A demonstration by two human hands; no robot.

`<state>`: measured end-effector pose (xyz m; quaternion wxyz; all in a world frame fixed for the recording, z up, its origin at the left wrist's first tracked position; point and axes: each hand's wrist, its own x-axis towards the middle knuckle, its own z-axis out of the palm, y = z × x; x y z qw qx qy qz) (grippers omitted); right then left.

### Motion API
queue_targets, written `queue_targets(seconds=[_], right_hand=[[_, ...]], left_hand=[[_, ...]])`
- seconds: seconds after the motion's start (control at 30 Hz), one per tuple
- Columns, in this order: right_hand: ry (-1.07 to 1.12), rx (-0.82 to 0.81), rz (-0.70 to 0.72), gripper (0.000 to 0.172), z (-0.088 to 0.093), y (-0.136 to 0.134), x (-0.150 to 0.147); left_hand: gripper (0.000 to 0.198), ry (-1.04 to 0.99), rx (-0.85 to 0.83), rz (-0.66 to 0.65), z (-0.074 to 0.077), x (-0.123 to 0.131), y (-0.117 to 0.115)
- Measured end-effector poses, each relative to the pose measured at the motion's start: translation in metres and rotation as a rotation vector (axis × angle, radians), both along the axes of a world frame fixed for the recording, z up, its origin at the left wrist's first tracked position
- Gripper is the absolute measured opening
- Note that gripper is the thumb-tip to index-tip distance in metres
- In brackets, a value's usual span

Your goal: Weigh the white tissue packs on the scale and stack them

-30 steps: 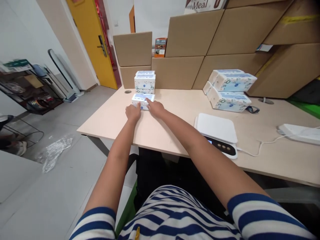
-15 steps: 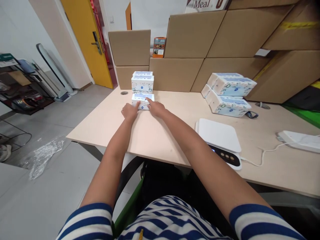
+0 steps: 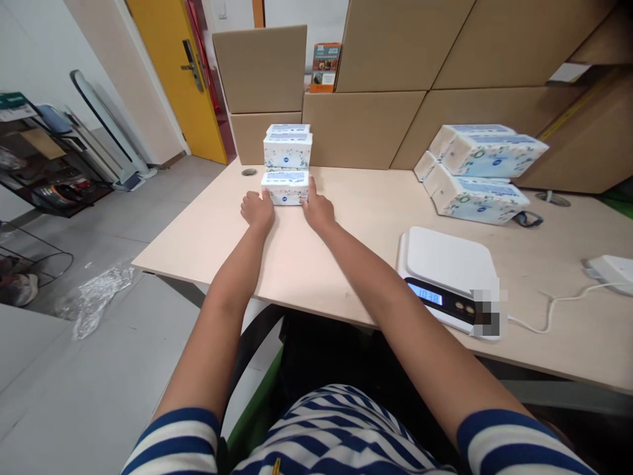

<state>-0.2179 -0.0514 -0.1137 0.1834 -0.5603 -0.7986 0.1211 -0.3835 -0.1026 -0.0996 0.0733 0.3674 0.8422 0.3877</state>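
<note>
A white tissue pack [image 3: 285,189] with a floral print lies on the table in front of a stack of similar tissue packs [image 3: 287,153]. My left hand [image 3: 258,210] is at its left end, fingers curled and the thumb against the pack. At the right end is my right hand [image 3: 319,208], its index finger stretched along the side and its thumb by the lower front corner. The pack sits squeezed between both hands, close against the stack behind it.
On the right stand more stacked tissue packs [image 3: 479,173], with a white scale [image 3: 448,260] nearer me, its display lit. A cable [image 3: 548,310] runs from it to a power strip [image 3: 613,272]. Cardboard boxes [image 3: 363,128] line the table's back edge.
My right index finger has gone from the pack's top to its right side, and my left hand rests on the left end. The view has shifted, so the scale's display now shows.
</note>
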Motion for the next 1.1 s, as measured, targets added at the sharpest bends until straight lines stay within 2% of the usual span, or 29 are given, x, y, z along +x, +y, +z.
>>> queue_targets(seconds=[0.17,0.37,0.47,0.57,0.73,1.1], right_hand=[[0.029,0.025,-0.002,0.080,-0.008,0.005,0.005],[0.098,0.068,-0.028,0.048,-0.011,0.004,0.008],[0.104,0.096,-0.004,0.040,-0.009,0.001,0.009],[0.101,0.116,0.021,0.037,-0.008,-0.002,0.010],[0.135,0.153,0.076,0.043,-0.008,-0.004,0.012],[0.111,0.118,0.192,0.069,-0.009,-0.002,0.012]], left_hand=[[0.024,-0.002,-0.013,-0.058,0.001,-0.003,0.000],[0.032,0.020,0.005,-0.102,0.000,-0.001,-0.002],[0.041,0.042,0.024,-0.203,0.000,0.001,-0.003],[0.039,0.091,0.041,-0.346,-0.001,0.004,-0.004],[0.036,0.183,0.036,-0.512,-0.001,0.011,-0.008],[0.044,0.224,0.006,-0.532,0.000,0.012,-0.009]])
